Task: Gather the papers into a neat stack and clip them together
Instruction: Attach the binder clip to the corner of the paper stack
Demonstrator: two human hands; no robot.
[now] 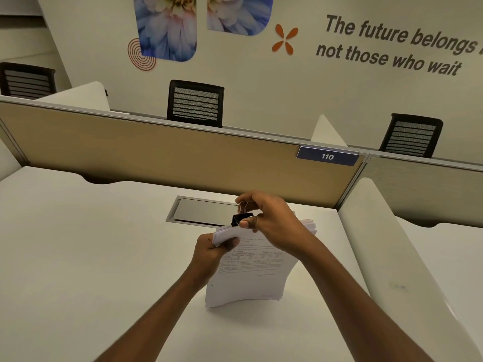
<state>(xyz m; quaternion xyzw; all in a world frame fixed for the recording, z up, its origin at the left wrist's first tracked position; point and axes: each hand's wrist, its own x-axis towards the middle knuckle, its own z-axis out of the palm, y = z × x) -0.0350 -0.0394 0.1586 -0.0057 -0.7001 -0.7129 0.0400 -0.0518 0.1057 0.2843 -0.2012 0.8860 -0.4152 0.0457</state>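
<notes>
A thick stack of white printed papers [251,273] is held above the white desk [78,244], its near end resting on the desk and its far end lifted. My left hand [209,253] grips the stack's upper left corner, thumb on top. My right hand [271,220] pinches the wire handles of a black binder clip [241,218] at the stack's top edge. The clip's jaws sit at the paper edge; I cannot tell how far they are over it.
A grey metal cable hatch [198,211] is set into the desk just behind the papers. A tan partition [156,155] with a blue "110" plate [327,156] closes the back. A white side divider [392,257] stands at the right. Black office chairs are beyond the partition.
</notes>
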